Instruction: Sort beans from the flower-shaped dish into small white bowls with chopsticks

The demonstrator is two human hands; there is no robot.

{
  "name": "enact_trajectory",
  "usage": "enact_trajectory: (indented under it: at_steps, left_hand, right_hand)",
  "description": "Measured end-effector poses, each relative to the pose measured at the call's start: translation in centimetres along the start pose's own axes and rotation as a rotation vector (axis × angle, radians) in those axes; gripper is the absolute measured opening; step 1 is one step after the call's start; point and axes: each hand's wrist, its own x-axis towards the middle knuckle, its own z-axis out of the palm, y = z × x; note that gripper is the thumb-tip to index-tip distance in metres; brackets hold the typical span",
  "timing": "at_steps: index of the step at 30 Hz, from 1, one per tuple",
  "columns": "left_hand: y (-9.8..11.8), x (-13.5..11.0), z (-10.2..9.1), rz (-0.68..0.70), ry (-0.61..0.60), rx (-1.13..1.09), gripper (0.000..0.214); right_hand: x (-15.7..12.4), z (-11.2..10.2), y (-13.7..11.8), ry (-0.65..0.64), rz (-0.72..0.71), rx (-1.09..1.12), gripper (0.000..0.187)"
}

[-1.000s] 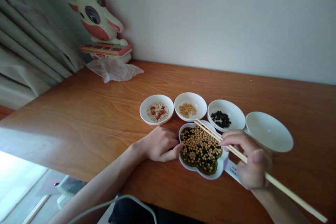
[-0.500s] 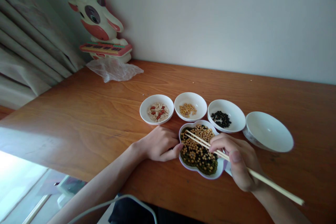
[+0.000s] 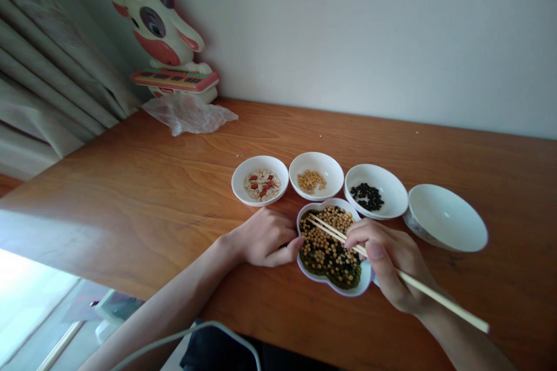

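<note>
A white, lilac-edged flower-shaped dish [image 3: 366, 281] holds yellow soybeans mixed with black and green beans. My left hand [image 3: 266, 239] lies curled at its left side, thumb and finger pinching the rim. In my right hand [image 3: 391, 264] is a pair of wooden chopsticks [image 3: 441, 300]. Their tips are close together among the soybeans in the upper left of the dish; whether a bean is between them I cannot tell. Behind the dish stand a bowl of pale seeds and reddish nuts [image 3: 260, 202], a bowl of soybeans [image 3: 335, 171] and a bowl of black beans [image 3: 394, 197].
A larger white bowl [image 3: 448, 217] with nothing in it stands at the right end of the row. Far left on the wooden table [image 3: 143, 197] are a cow-shaped toy keyboard [image 3: 174, 78] and a crumpled plastic bag [image 3: 191, 116]. A pale cable [image 3: 191, 330] crosses near my lap.
My right hand has shifted slightly left and up, and the back ends of the chopsticks have moved left. The tips remain in nearly the same spot. My left hand has not moved.
</note>
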Motion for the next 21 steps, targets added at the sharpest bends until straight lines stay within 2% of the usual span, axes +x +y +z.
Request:
enact_trajectory:
  at_steps: [5, 12, 21]
  left_hand:
    - [0.03, 0.04, -0.03, 0.004, 0.004, 0.004, 0.052]
    - [0.11, 0.12, -0.14, 0.010, 0.014, 0.000, 0.053]
    - [-0.02, -0.02, 0.07, 0.000, 0.006, 0.007, 0.052]
  right_hand:
    - [0.13, 0.02, -0.34, 0.003, 0.049, 0.003, 0.033]
    - [0.21, -0.09, -0.39, 0.009, 0.077, -0.004, 0.056]
    - [-0.07, -0.07, -0.29, 0.002, 0.099, -0.028, 0.045]
